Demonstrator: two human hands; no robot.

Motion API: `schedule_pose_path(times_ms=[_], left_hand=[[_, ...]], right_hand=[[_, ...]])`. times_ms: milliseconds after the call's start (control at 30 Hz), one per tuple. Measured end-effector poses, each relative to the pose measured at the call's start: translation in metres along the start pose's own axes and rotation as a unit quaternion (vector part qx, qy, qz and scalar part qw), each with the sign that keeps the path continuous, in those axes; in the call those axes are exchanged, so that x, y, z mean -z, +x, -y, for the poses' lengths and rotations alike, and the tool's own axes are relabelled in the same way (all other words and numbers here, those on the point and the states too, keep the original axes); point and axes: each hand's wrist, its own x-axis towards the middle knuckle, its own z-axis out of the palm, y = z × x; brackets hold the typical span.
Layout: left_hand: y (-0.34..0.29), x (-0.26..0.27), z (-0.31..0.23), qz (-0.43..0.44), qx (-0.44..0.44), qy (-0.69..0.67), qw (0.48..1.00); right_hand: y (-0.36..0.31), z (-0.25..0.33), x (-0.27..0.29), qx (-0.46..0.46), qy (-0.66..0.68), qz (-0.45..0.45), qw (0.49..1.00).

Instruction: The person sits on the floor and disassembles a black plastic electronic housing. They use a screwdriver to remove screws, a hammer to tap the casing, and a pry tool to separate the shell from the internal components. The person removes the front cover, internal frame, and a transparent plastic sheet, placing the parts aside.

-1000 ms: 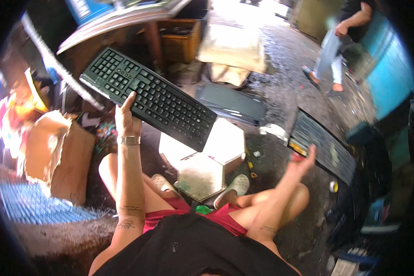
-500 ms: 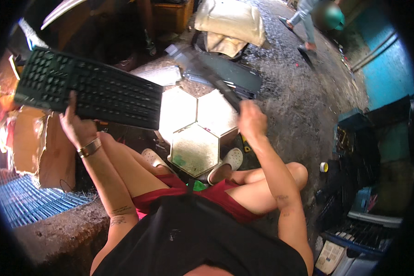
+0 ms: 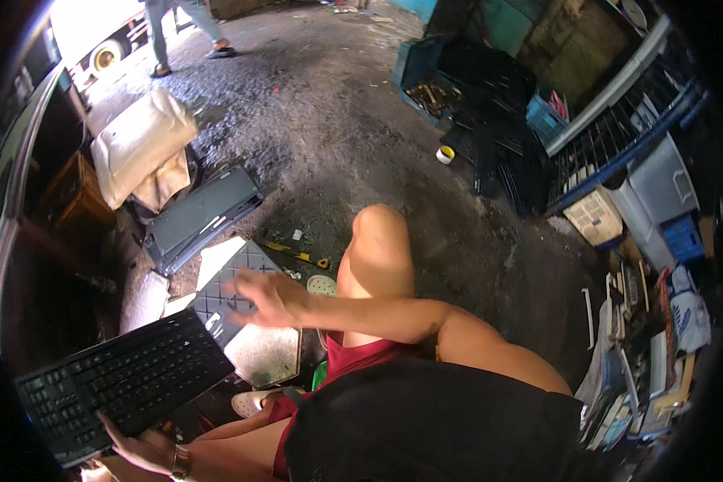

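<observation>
A black keyboard (image 3: 120, 377) is tilted at the lower left, keys up, with my left hand (image 3: 145, 450) closed on its near edge; one finger lies over the keys and the rest are hidden below. Beside its right end, my right hand (image 3: 265, 299) has its fingers spread and slightly blurred. Behind and under that hand, a dark panel with a grid of ribs (image 3: 247, 269) rests over the pale hexagonal tops (image 3: 265, 353) in front of me. I cannot tell whether the right fingertips touch the panel.
Flat dark electronic cases (image 3: 205, 213) lie beyond the hexagons, near a cream cushion-like bundle (image 3: 145, 149). A yellow-and-black tool (image 3: 301, 255) and a tape roll (image 3: 445, 154) are on the floor. Black keyboards (image 3: 490, 136) pile by a blue crate (image 3: 419, 68). A person (image 3: 165, 36) stands far left.
My view has swung to the right. The long dark piece has left my right hand, which is now spread by the ribbed panel. The keyboard stays in my left hand.
</observation>
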Motion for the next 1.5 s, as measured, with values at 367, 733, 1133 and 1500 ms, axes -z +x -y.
schedule_pose_path(times_ms=[367,733,1133,1500], left_hand=[[-0.093,-0.183,-0.176,0.254,0.045,-0.262,0.93],[-0.042,-0.177,-0.187,0.355,-0.005,-0.106,0.929],[-0.063,-0.162,0.002,0.467,0.101,0.101,0.873],[-0.102,-0.184,0.124,0.555,-0.118,0.377,0.732]], right_hand=[[-0.075,0.012,-0.009,0.157,-0.006,-0.188,0.969],[-0.041,-0.049,0.43,-0.014,0.094,-0.622,0.777],[-0.047,-0.208,0.465,-0.383,-0.041,-0.325,0.864],[0.073,-0.114,0.153,-0.176,0.116,-0.002,0.978]])
